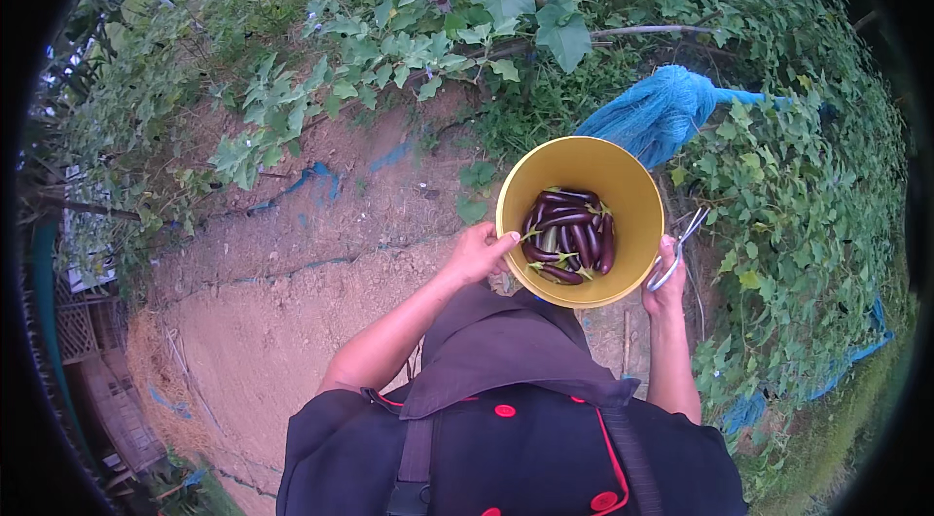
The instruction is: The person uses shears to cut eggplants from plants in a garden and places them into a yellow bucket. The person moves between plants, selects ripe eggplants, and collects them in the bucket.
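Note:
A yellow plastic bucket (631, 188) is held in front of my body, its mouth facing up. Many dark purple eggplants (584, 239) with green caps lie in its bottom. My left hand (481, 252) grips the rim on the left, thumb at the edge. On the right side, my right hand (667, 279) supports the bucket and also holds a pair of metal scissors (677, 253), blades pointing up and outward. The fingers behind the bucket's wall are partly hidden.
Eggplant plants (423, 56) grow ahead, and leafy vines (773, 224) on the right. A bundled blue net (664, 111) hangs just beyond the bucket. Bare soil (292, 326) lies to the left, with dry straw (157, 385) and a wooden structure (109, 399) farther left.

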Demonstrator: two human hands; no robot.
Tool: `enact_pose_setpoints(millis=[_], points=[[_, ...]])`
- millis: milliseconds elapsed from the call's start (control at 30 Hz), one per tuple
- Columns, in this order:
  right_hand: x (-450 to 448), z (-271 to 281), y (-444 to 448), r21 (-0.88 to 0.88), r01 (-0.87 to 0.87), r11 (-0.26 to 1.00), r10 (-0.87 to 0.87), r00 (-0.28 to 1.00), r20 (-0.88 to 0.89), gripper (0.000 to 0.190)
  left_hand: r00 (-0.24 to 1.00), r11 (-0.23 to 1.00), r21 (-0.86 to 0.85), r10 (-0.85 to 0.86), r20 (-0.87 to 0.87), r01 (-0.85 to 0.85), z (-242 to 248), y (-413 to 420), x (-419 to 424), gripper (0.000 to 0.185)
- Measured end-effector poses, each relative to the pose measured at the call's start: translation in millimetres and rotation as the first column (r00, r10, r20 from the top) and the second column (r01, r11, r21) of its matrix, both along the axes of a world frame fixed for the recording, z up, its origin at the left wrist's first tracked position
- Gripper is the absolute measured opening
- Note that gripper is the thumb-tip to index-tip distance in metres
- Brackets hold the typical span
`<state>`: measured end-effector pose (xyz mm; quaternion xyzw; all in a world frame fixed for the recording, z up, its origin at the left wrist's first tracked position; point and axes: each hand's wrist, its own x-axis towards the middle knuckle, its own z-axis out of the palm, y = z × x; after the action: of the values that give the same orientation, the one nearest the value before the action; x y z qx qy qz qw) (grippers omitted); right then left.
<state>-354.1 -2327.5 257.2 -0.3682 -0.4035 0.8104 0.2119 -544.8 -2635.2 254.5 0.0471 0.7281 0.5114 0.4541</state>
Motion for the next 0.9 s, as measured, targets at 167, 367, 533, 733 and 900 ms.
enact_pose_setpoints(millis=[167, 367, 533, 733, 900], points=[[-1, 81, 24, 0.052, 0.259, 0.965, -0.262, 0.962, 0.074, 0.044, 0.909, 0.903, 0.112, -0.407, -0.086, 0.415, -24, 59, -75, 0.061], [47, 69, 66, 0.212, 0.633, 0.744, -0.650, 0.760, 0.013, 0.033, 0.820, 0.815, 0.118, -0.572, 0.010, 0.567, -65, 106, -156, 0.051], [48, 34, 73, 0.276, 0.886, 0.373, -0.925, 0.377, 0.041, 0.053, 0.904, 0.883, 0.199, -0.423, -0.055, 0.425, -103, 193, -247, 0.038], [44, -53, 78, 0.099, 0.994, 0.046, -0.998, 0.041, 0.054, 0.043, 0.964, 0.892, 0.388, -0.161, -0.209, 0.233, -112, 378, -333, 0.035], [45, -104, 38, -0.002, 0.995, -0.104, -0.988, -0.103, 0.117, 0.038, 0.956, 0.839, 0.475, -0.165, -0.241, 0.265, -97, 514, -366, 0.040]])
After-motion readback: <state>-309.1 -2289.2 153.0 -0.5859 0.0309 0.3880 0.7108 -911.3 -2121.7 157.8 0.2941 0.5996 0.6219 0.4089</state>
